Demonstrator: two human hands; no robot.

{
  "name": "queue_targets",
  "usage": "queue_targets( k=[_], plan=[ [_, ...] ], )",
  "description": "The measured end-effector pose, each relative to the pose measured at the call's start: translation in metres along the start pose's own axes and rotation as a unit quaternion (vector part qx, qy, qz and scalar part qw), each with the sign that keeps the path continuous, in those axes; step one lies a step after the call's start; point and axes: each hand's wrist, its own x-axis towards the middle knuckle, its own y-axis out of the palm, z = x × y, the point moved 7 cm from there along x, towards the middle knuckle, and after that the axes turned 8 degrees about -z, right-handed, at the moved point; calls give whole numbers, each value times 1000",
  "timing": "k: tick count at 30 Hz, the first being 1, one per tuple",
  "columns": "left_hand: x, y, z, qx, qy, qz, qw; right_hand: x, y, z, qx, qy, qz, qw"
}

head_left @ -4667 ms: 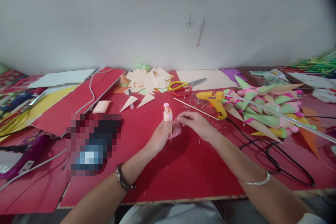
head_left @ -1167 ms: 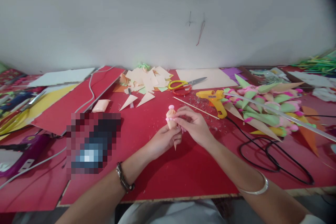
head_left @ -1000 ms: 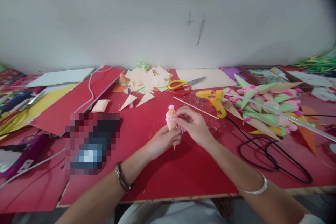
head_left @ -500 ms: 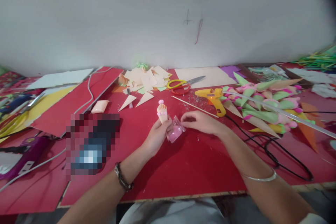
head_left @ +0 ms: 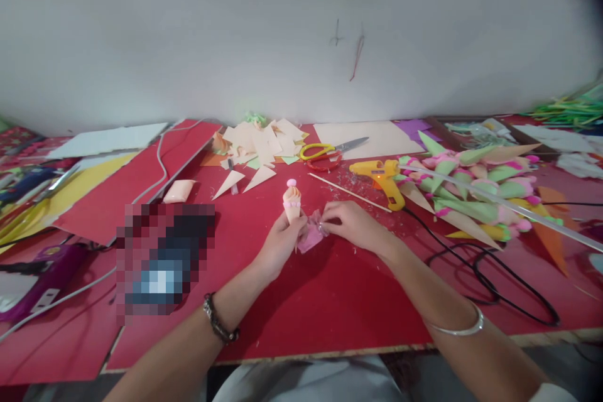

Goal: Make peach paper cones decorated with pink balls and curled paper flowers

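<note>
Left hand (head_left: 280,242) gripping upright cone (head_left: 292,206), frame centre; right hand (head_left: 354,226) curling inward from lower right — pinching pink bag (head_left: 309,241), no longer touching cone.

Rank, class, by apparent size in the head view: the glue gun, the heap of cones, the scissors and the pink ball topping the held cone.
1. Heap of cones
2. Glue gun and scissors: too alike to rank apart
3. Pink ball on the held cone

Cone (head_left: 293,200) partly behind the left hand (head_left: 279,244), pixelated object (head_left: 164,257) unrecognisable, purple device (head_left: 63,270) partly past left edge
</note>
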Motion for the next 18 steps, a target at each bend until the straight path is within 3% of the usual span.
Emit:
queue_targets(
  k=[5, 13, 18],
  plan=[
    [2, -3, 3, 13, -3, -2, 1000, 0, 7, 1, 93, 5, 28, 995],
    [2, -2, 4, 55, -11, -7, 998, -1, 9, 3, 146, 28, 38, 988],
    [0, 6, -2, 126, 13, 27, 992, -3, 17, -1, 179, 46, 63, 981]
  ],
)
